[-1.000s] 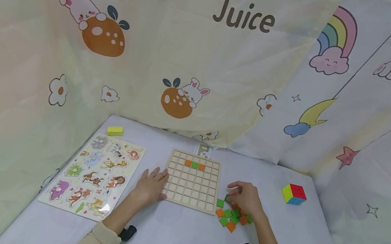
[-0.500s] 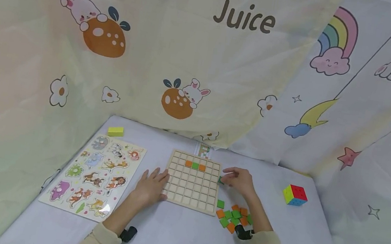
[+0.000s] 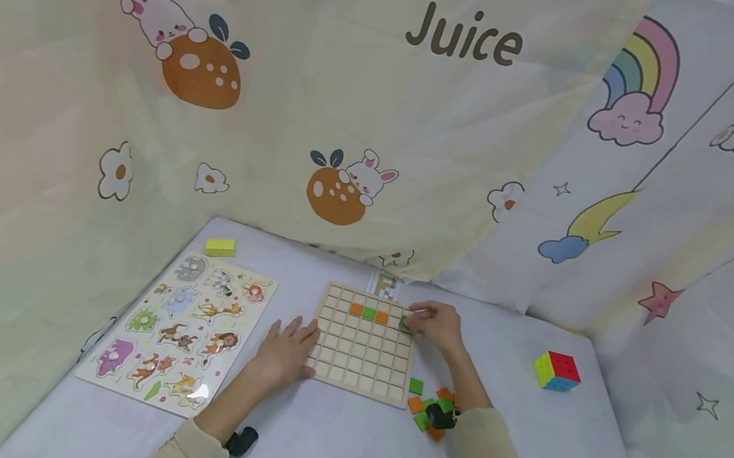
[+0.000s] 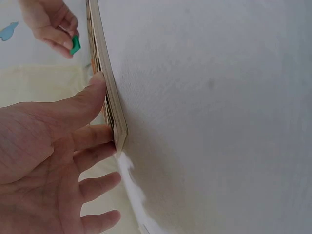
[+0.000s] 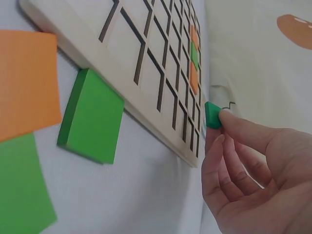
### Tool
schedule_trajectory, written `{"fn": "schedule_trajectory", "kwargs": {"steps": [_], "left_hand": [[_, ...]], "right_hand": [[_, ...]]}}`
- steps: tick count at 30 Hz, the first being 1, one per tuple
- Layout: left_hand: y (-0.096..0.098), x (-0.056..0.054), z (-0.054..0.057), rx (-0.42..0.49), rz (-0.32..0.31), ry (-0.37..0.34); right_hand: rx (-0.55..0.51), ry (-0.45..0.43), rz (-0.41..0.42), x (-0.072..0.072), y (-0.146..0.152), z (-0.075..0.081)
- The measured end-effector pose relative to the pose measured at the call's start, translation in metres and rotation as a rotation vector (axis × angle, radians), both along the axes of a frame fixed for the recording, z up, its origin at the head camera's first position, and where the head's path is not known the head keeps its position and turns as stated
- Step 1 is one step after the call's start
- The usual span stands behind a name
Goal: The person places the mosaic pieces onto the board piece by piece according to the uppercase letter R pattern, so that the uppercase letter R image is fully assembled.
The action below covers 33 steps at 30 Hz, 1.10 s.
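A wooden grid board (image 3: 360,353) lies on the table, with an orange tile (image 3: 356,310), a green tile (image 3: 368,314) and another orange tile (image 3: 382,318) side by side in an upper row. My left hand (image 3: 285,350) rests along the board's left edge, fingers spread; in the left wrist view its thumb (image 4: 90,100) touches the rim. Between thumb and fingertips, my right hand (image 3: 441,327) pinches a green square tile (image 5: 213,115) above the board's upper right part. Loose green and orange tiles (image 3: 416,386) lie by the lower right corner, partly hidden under the right wrist.
An animal puzzle board (image 3: 184,328) lies to the left, with a yellow block (image 3: 219,247) behind it. On the right stands a puzzle cube (image 3: 558,372). A printed pattern card (image 3: 385,286) lies behind the grid board, against the hanging cloth.
My right hand has picked a green tile from the loose pile and carried it up and left, over the board's right edge. The left hand has stayed in place.
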<state>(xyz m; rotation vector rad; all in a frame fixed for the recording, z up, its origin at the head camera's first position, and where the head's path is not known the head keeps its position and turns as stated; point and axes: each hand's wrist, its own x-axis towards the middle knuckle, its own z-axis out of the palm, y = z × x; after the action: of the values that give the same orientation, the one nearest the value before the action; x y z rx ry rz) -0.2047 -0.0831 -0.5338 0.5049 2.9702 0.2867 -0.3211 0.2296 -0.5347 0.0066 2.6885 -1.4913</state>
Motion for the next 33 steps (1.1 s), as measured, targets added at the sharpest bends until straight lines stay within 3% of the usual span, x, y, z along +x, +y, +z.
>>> {"fn": "schedule_trajectory", "kwargs": {"steps": [9,19,27,33], "left_hand": [[0.0,0.0,0.0,-0.008,-0.003,0.001],[0.003,0.001,0.002,-0.005,-0.002,-0.003],[0.003,0.002,0.003,0.0,0.002,-0.004],[0.001,0.001,0.001,-0.003,0.003,-0.004]], "right_hand": [[0.121,0.051,0.014,-0.01,-0.015,-0.009],[0.214,0.059,-0.005,-0.009,-0.022,-0.012],[0.207,0.064,-0.028,-0.007,-0.02,-0.015],[0.155,0.061,-0.035,0.001,-0.017,-0.008]]}}
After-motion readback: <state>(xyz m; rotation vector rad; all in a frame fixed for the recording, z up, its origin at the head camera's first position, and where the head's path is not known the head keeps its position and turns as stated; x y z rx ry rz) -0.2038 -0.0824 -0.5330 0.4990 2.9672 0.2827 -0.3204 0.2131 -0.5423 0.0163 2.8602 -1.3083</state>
